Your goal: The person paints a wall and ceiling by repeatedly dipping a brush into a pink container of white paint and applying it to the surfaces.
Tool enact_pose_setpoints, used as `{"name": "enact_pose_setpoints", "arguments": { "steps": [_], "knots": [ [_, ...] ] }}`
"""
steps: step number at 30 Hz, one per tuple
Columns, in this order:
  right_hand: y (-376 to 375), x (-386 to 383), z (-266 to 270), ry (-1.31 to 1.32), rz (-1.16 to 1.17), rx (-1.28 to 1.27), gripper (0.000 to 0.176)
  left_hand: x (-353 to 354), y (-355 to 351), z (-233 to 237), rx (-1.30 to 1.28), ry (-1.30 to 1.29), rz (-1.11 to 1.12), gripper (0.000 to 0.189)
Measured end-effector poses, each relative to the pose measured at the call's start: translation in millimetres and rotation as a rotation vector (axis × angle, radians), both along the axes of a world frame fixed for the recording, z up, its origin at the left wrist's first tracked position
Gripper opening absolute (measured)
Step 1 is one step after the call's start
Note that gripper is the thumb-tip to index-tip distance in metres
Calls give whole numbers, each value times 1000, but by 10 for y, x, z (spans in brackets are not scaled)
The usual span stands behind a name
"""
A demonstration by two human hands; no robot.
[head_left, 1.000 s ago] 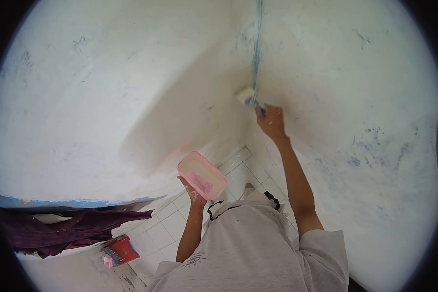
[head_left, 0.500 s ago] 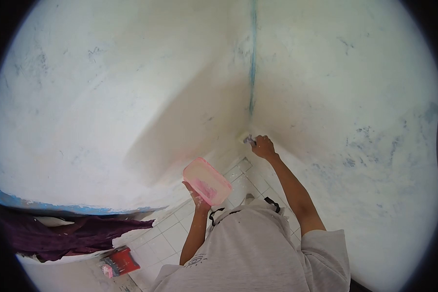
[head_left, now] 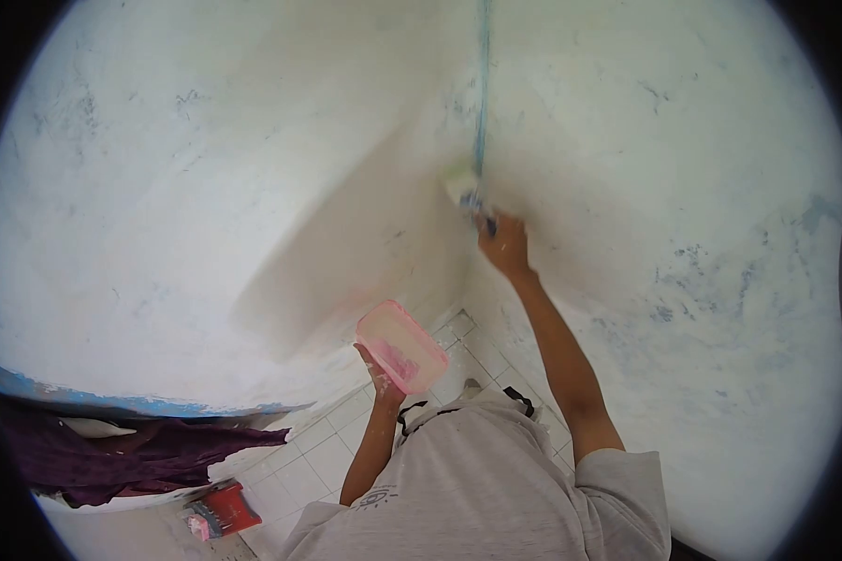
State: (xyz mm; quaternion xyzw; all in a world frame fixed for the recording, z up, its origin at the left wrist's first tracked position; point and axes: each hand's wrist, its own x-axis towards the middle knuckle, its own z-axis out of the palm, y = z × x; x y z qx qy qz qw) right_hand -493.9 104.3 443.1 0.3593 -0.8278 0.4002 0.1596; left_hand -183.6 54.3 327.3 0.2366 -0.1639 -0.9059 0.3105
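Note:
My right hand [head_left: 505, 243] is closed round the handle of a paintbrush [head_left: 462, 187]. Its pale bristles lie at the wall corner, on the left wall [head_left: 206, 168], beside the lower end of a blue-green strip [head_left: 483, 103] that runs down the corner. Low in front of me, my left hand [head_left: 382, 376] grips a pink plastic tub [head_left: 423, 346] from its left side and below. The tub is tilted, and whitish paint with a pink patch shows inside it. White smears mark my left fingers.
White walls with dark and bluish patches meet in the corner, the right wall [head_left: 720, 374] being the more stained. Below lies a tiled floor [head_left: 304, 472]. At lower left are a dark purple cloth [head_left: 150, 453] in a recess and a red dustpan [head_left: 229, 510] on the floor.
My right hand has moved up along the corner with the paintbrush, whose bristles now show over the left wall. The left hand and the pink tub have hardly moved.

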Motion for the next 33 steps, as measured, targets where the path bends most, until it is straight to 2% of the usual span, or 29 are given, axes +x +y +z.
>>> {"name": "enact_pose_setpoints", "arguments": {
  "steps": [2,3,5,6,8,10,12,13,15,16,18,20,23,24,26,27,29,32,33],
  "knots": [
    [140,-38,-723,-137,78,226,36,8,16,20,4,14,11,89],
    [215,-52,-748,-132,77,222,36,-3,16,42,8,26,19,86],
    [306,-62,-813,-315,118,542,36,24,33,89,-6,4,0,89],
    [254,-90,-696,-316,114,533,36,21,7,112,-20,-19,-19,92],
    [124,-180,-44,-213,46,378,34,-14,-24,107,-27,-6,-24,92],
    [150,-129,983,-121,55,260,34,15,1,51,-20,8,-22,92],
    [255,31,1856,-283,76,115,35,38,-32,15,-21,24,-26,91],
    [265,73,2010,-280,72,112,35,17,-58,3,-23,36,-30,91],
    [279,136,2161,-185,96,-219,34,-6,-43,-24,-15,62,-32,91],
    [232,71,1950,-180,99,-217,34,-20,-23,-28,-14,67,-30,91],
    [-10,-156,1052,189,2,-19,32,-25,-15,-12,4,21,-5,90],
    [-68,8,332,43,30,15,33,-24,-30,-67,22,37,10,88],
    [151,-3,-436,-230,157,350,34,-41,-16,-80,34,71,26,86],
    [211,-9,-417,-318,189,505,35,-32,-9,-66,25,83,19,86],
    [245,-119,-337,-286,215,594,35,-14,-6,-26,13,79,-5,87],
    [263,-143,-156,-262,239,683,35,-3,-15,2,3,70,-32,89],
    [157,-207,598,-185,169,549,35,-4,-39,29,-5,48,-31,88],
    [220,-161,1907,84,83,269,33,-22,-28,53,-16,27,-30,88],
    [270,-57,2310,40,66,168,34,-25,-41,63,-29,32,-35,88]
  ]
}}
